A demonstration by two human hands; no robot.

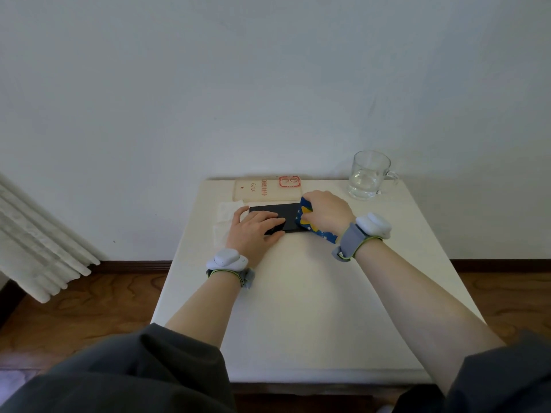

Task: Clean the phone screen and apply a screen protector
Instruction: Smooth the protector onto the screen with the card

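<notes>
Glossy black phone [283, 214]; printed blue cloth [310, 225]; clear glass mug [369, 175]; matt white table [313, 293].

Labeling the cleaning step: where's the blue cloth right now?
Head view: the blue cloth is bunched in the right hand, on the right end of the phone, toward the table's far edge. The left hand pins the phone's left half.

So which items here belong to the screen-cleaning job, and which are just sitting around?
In use: phone, blue patterned cloth in the right hand, left hand steadying the phone, protector packet.
Idle: glass mug, white tissue under the phone.
</notes>
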